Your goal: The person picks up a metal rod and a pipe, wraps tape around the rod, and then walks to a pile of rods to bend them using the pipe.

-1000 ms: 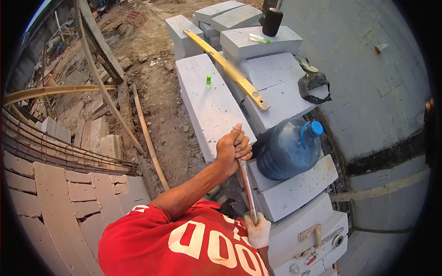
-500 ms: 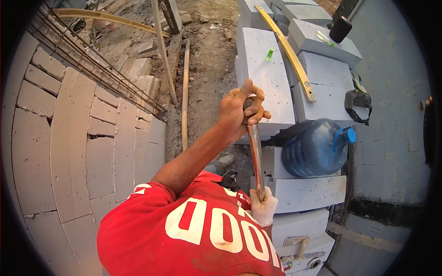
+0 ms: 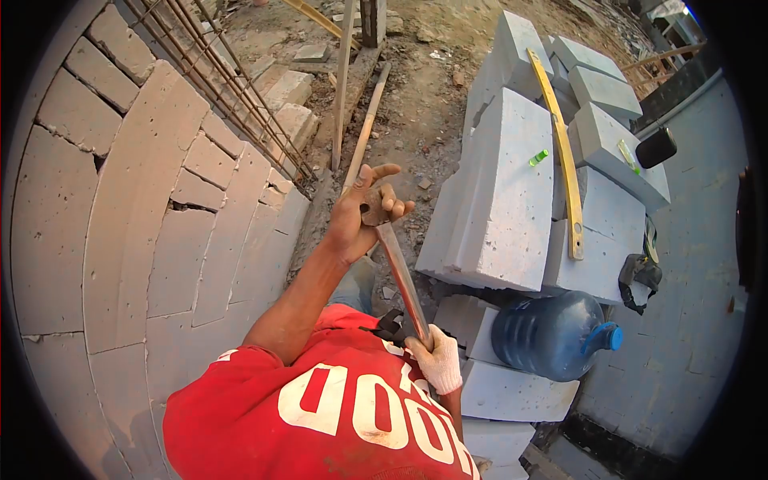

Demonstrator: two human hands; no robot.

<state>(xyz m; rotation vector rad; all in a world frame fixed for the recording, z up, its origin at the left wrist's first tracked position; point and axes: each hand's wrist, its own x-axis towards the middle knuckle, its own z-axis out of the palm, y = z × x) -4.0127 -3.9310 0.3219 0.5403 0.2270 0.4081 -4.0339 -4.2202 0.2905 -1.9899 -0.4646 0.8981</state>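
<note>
Both hands on one piece: a long metal bar (image 3: 402, 276), reddish along one side, held aslant in front of the red shirt (image 3: 240, 400). Left hand (image 3: 350, 220), bare, at the far end; dark rounded end piece (image 3: 374, 214) with a hole in it sits between thumb and fingers. Lower fingers curl against it, index finger stands off; how firm the hold is, cannot tell. Right hand (image 3: 434, 360), in a white glove (image 3: 448, 371), is wrapped round the near end, close to the shirt. Hands well apart, linked only by the bar.

Bar lies between the block wall (image 3: 144, 216) on the left and stacked white blocks (image 3: 512, 192) on the right; no contact with either shows. On the stack: yellow level (image 3: 566, 152), small green bottle (image 3: 538, 158). Blue water bottle (image 3: 544, 334) rests on lower blocks, near the glove.

Step in hand, by judgement: bar held two-handed, grip being settled. Any shift of it calls for left fingers closed fully round the end piece, a tight right-hand anchor, and room left beside wall and water bottle
</note>
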